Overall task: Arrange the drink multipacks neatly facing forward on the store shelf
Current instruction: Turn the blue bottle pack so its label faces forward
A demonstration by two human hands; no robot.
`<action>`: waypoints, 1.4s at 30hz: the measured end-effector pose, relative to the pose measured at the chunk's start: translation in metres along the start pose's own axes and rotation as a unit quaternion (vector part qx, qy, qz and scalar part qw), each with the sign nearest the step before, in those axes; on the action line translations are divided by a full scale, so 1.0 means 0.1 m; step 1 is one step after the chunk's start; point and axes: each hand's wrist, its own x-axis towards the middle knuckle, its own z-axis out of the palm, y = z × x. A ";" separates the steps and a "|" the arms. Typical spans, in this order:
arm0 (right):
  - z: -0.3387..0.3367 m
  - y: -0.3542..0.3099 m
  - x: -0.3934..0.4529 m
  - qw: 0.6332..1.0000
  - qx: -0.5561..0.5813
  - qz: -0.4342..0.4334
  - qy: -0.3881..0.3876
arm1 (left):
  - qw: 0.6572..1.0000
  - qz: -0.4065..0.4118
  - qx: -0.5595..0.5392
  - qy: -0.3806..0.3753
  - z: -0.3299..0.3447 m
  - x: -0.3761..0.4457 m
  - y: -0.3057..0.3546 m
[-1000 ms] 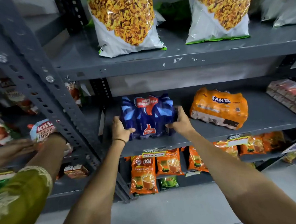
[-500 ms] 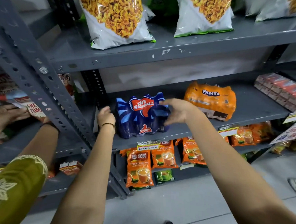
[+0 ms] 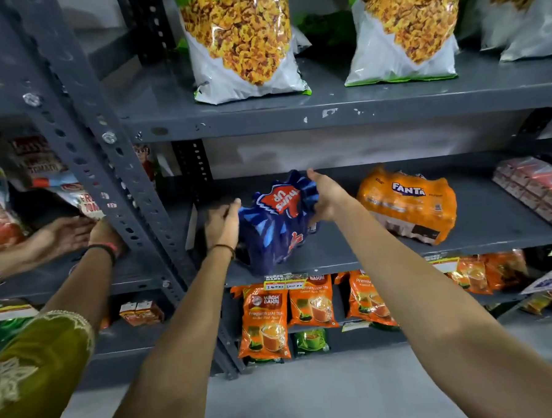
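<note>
Both hands grip the blue Thums Up multipack (image 3: 277, 221): left hand (image 3: 221, 223) on its left side, right hand (image 3: 326, 195) on its upper right. Pack sits tilted on the grey middle shelf (image 3: 493, 226), logo upside down. Orange Fanta multipack (image 3: 407, 203) lies beside it, apart. Snack bags (image 3: 243, 41) stand on the shelf above.

We see the blue Thums Up multipack (image 3: 277, 223) tilted on the grey middle shelf (image 3: 493, 226), its label skewed, and well to its right the orange Fanta multipack (image 3: 408, 203) lying angled.
</note>
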 end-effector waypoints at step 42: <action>-0.15 -0.04 0.36 0.905 -0.383 -0.174 0.066 | 0.926 0.186 0.327 0.007 0.09 0.17 -0.02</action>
